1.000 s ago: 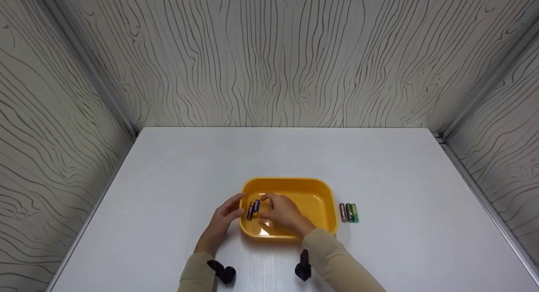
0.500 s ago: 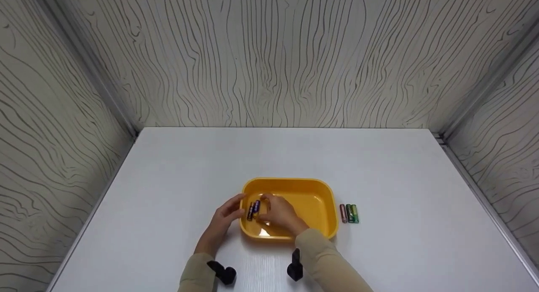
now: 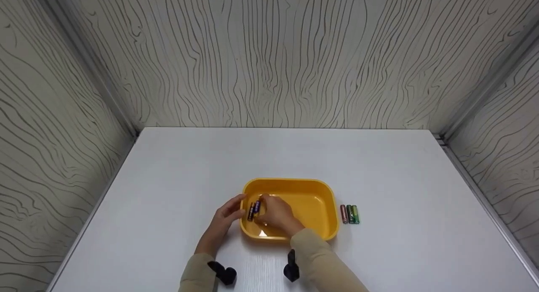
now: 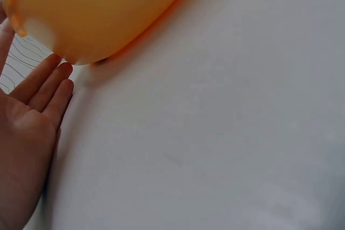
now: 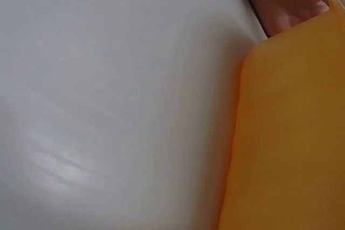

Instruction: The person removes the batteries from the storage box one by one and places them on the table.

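Tray (image 3: 309, 210): yellow, rounded corners, sits flat on the white desk (image 3: 189, 170), toward the person.
Left grip (image 3: 223, 218): released, not clenched; at the left end of the tray. Left wrist view has three straight fingers, tips at the tray's outer wall. Head view has the upper digits and thumb at the rim, spread apart.
Right grip (image 3: 278, 212): over the tray floor, fingers bent round the purple battery (image 3: 257, 207), one tip by its far end, thumb by its near end. Actual grasp or just close: cannot tell. Right wrist view gives only part of the palm past the tray wall, fingertips hidden.
Purple battery: inside the tray, left end, slightly slanted, far end leaning right.
Dark battery (image 3: 251, 213): inside the tray, between the purple battery and the left wall, about parallel to it. The two sit close; contact unclear.
Red battery (image 3: 344, 214): on the desk, just right of the tray, leftmost of three in a row.
Green battery (image 3: 350, 214): middle of that row.
Light green battery (image 3: 356, 214): right end of the row, right beside the green one. All three lie side by side, pointing away from the person.
Sleeves (image 3: 320, 256): beige, both arms.
Backdrop: wall (image 3: 265, 65) with wood-grain lines.
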The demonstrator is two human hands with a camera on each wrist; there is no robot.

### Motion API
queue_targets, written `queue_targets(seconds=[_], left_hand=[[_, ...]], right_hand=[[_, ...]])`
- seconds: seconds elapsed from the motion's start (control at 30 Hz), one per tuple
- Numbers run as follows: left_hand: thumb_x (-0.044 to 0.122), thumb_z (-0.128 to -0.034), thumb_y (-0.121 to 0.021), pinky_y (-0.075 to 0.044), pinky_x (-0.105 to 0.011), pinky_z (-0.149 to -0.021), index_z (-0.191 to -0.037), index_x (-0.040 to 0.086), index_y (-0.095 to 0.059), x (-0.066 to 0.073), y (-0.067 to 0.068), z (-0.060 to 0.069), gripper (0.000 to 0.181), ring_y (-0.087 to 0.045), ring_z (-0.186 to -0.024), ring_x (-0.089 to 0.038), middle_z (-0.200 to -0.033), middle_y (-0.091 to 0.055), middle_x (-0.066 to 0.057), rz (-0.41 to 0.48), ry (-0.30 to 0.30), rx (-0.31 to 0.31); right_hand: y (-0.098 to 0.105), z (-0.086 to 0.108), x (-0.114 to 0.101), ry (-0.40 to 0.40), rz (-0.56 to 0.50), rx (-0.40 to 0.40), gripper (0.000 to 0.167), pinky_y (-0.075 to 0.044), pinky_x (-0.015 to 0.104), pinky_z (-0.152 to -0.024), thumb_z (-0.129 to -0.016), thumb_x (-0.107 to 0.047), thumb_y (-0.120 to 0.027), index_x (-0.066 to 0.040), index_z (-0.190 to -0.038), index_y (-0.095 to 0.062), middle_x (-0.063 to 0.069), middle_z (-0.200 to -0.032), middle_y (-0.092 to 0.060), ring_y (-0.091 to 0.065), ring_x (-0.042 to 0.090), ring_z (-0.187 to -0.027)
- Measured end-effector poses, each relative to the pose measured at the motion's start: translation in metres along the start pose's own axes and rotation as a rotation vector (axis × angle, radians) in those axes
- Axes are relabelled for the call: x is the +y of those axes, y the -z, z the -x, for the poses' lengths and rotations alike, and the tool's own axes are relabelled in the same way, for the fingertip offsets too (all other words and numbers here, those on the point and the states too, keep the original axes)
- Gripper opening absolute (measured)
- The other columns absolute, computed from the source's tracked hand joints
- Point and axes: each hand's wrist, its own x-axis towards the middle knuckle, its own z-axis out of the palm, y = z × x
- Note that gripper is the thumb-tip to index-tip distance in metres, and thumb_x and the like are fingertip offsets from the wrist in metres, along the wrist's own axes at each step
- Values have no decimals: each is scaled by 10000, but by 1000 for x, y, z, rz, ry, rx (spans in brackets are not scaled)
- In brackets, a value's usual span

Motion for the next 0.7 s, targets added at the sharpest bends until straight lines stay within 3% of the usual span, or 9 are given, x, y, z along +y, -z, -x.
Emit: queue_targets(seconds=[0.47, 0.7], left_hand=[[343, -925, -615, -205, -502, -1240, -1427, 197, -471, -3, 1, -2, 543, -301, -1485, -273, -1566, -378, -46, -7, -11, -12], [277, -942, -597, -317, -460, -1203, -1433, 136, -459, -2, 2, -1, 529, -366, -1443, -297, -1553, -391, -95, -16, -21, 3]], right_hand=[[-1, 0, -1, 26, 94, 12, 470, -523, 426, -985, -774, -211, -794, -54, -1168, -593, 87, -1081, -677, -596, 231, -936], [3, 1, -1, 49, 125, 16, 497, -545, 391, -863, -749, -227, -801, -41, -1164, -600, 85, -1020, -679, -598, 211, -878]])
